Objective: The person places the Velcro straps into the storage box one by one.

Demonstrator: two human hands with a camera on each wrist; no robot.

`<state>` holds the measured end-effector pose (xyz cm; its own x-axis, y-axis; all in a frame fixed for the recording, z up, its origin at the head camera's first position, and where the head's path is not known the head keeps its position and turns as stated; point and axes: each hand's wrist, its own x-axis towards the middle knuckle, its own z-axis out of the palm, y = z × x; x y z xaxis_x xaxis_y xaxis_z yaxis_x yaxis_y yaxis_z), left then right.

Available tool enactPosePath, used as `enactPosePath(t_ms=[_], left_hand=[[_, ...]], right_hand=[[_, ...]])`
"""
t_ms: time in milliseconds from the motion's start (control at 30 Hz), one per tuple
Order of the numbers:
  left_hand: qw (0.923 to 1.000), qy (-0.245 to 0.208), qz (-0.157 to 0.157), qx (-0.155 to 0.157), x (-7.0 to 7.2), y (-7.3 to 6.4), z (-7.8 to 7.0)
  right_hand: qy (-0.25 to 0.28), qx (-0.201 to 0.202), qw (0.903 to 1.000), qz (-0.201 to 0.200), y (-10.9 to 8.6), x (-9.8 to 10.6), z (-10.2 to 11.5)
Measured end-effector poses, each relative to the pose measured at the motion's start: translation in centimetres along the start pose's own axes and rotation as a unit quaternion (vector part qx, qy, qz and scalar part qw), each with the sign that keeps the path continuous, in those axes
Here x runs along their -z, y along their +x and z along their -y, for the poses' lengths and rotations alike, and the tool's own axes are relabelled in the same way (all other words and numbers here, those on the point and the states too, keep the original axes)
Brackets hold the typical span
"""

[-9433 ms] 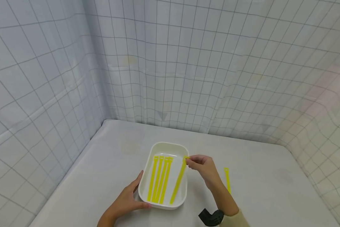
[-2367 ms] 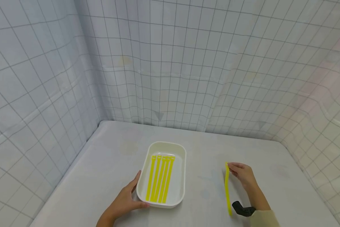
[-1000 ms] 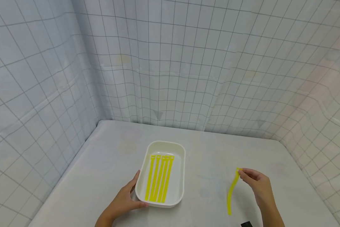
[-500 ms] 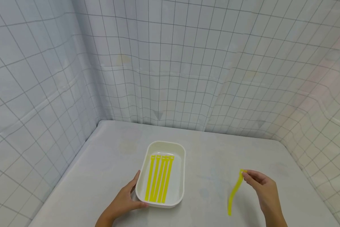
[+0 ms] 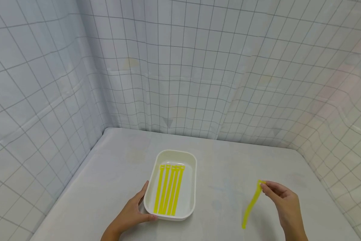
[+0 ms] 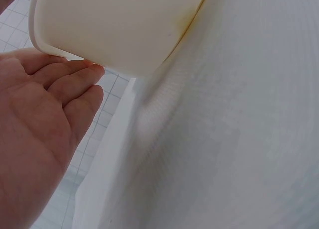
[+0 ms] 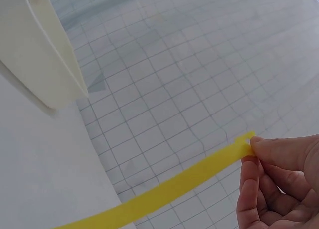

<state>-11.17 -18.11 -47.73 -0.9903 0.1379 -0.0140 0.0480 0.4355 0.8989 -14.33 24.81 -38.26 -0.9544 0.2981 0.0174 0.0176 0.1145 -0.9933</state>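
Note:
My right hand [image 5: 284,204] pinches a yellow strap [image 5: 251,205] by its slotted head between thumb and fingertips, like a hook-and-loop cable tie. The strap slopes down to the left, its plain tail close to the table. In the right wrist view the same strap [image 7: 169,190] runs flat from the pinch to the lower left. My left hand [image 5: 132,210] holds the near-left corner of a white tray [image 5: 195,187], thumb at the front rim, fingers along the left side. Inside the tray several yellow straps [image 5: 168,190] lie side by side, heads at the far end.
The white-covered table [image 5: 222,160] carries the tray left of centre. Gridded white curtains [image 5: 180,73] close off the back and both sides. In the left wrist view the tray's outer wall [image 6: 109,35] fills the top, above the tablecloth.
Earlier my right hand laid a strap in the tray, then took the loose one at its right. Since then it has drawn that strap's head rightward and toward me. The left hand keeps its place.

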Motion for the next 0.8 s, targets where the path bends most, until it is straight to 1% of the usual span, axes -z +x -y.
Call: enactPosePath(t_ms=[267, 433, 600, 667, 800], left_hand=[[1.0000, -0.008, 0.000, -0.002, 0.1, -0.2, 0.0], [1.0000, -0.005, 0.002, -0.001, 0.1, -0.2, -0.1], [1.0000, -0.004, 0.001, -0.006, 0.2, -0.2, -0.1], [1.0000, -0.003, 0.002, -0.009, 0.1, -0.1, -0.1], [0.9999, -0.008, 0.004, -0.009, 0.1, -0.1, -0.2]], right_hand=[[0.009, 0.020, 0.9997, 0.013, -0.6, 0.0, 0.3], [0.002, 0.030, 0.9995, 0.006, -1.1, 0.0, 0.8], [-0.011, 0.021, 0.9997, 0.003, -1.9, 0.1, 1.1], [-0.006, 0.017, 0.9998, -0.002, -2.1, 0.2, 1.2], [0.027, 0.024, 0.9992, -0.019, -2.6, 0.6, 1.3]])
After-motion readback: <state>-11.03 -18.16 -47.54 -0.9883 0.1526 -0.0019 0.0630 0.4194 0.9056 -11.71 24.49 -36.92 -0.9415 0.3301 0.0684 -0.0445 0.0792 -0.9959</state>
